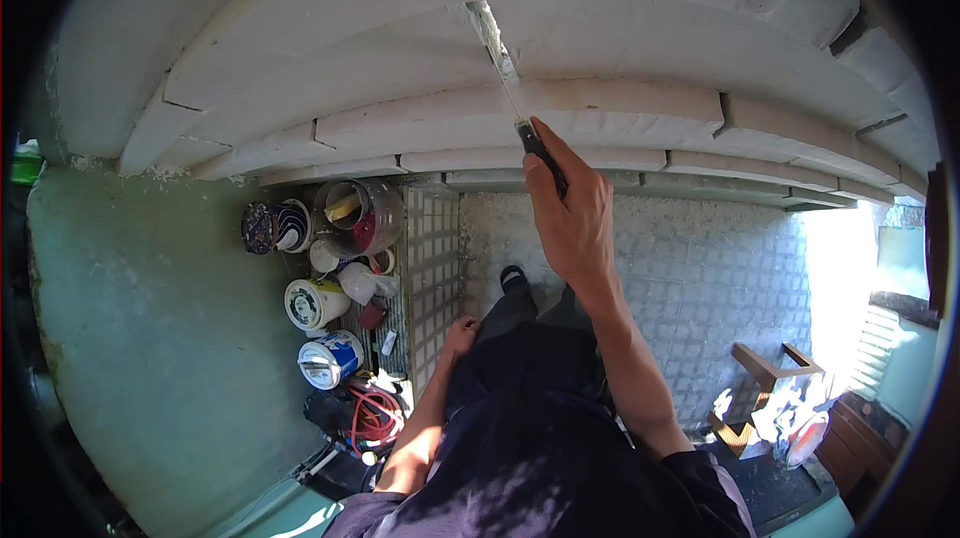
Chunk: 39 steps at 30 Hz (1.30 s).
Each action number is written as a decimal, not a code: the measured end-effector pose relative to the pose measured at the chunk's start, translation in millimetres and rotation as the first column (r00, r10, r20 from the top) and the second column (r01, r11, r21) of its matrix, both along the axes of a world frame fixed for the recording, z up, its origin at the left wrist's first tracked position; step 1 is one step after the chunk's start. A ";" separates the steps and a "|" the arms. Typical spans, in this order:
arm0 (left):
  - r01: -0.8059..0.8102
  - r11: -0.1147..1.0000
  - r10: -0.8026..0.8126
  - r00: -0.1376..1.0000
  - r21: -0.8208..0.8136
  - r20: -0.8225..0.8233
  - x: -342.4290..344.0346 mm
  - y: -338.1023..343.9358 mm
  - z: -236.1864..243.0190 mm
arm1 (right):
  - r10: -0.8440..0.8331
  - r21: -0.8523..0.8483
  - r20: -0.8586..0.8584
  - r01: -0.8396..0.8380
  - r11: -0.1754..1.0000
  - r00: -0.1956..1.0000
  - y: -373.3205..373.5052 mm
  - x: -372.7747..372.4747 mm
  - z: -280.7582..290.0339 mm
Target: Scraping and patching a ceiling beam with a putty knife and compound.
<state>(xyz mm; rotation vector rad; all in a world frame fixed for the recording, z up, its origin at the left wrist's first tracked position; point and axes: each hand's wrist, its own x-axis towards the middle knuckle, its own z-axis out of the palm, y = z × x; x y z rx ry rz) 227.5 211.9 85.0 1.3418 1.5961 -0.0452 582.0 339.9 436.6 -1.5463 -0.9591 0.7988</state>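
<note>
My right hand (570, 218) grips the dark handle (540, 153) of a thin-bladed tool, held up with its blade pointing away from me toward a narrow slot (492, 38) with rough white filler in a pale plastered surface (380, 58). The blade's far end lies at or close by that slot; contact is hard to tell. Pale rounded ledges (600, 103) with gaps run across behind the tool. Low at my left side, my left hand (460, 338) hangs with curled fingers; whatever they may hold is too small to make out.
Buckets (318, 303), tubs and a coiled red hose (375, 413) line the left side, beside a grid-patterned panel (432, 258). A green wall (140, 318) is farther left. A wooden frame (775, 368) stands at lower right on the dusty floor (700, 268), near a sunlit opening.
</note>
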 end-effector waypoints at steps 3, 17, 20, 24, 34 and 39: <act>-0.006 1.000 0.006 1.000 -0.010 0.002 -1.9 2.6 -3.7 | -0.003 0.021 0.027 0.003 1.000 1.000 3.3 -4.6 7.6; -0.008 1.000 0.007 0.999 0.011 0.038 -7.9 8.9 -6.8 | -0.103 0.005 0.044 0.103 0.995 0.994 6.1 -10.4 6.7; -0.009 1.000 0.009 1.000 0.003 0.018 -11.4 6.8 -7.0 | -0.086 -0.034 0.082 0.089 0.995 0.993 5.9 -13.0 8.5; -0.028 1.000 0.028 0.996 0.000 0.080 -17.3 4.3 -4.8 | -0.075 -0.040 0.082 0.079 0.996 0.994 11.1 -11.2 5.4; 0.030 0.999 -0.030 1.000 -0.013 0.009 -20.8 19.2 -11.1 | -0.149 -0.037 0.052 0.151 0.988 0.987 3.9 -15.1 15.1; 0.041 0.999 -0.041 0.999 0.000 -0.016 -16.1 22.0 -6.7 | -0.059 -0.109 0.061 0.066 0.992 0.996 8.0 4.9 17.5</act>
